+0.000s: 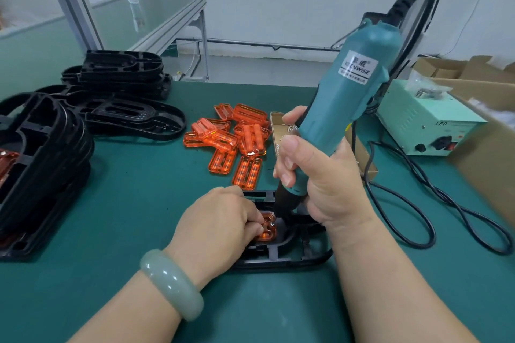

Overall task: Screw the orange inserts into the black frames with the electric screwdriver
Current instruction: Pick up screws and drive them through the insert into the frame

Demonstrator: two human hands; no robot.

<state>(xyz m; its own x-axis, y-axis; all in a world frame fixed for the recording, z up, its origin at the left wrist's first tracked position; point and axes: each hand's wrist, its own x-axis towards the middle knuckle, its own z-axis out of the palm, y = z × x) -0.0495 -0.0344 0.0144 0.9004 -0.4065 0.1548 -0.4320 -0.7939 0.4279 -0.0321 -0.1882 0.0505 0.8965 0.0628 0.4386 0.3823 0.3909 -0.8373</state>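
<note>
Screwdriver point(348, 108) reads ENWISE (power box point(418, 120): LED).

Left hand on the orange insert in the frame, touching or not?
Touching. Head view: the left hand has its curled fingers down on the orange insert seated in the black frame, with no gap visible.

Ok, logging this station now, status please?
Right hand grips electric screwdriver, bit down at orange insert. Left hand holds insert in black frame. Nothing blocking.
</note>
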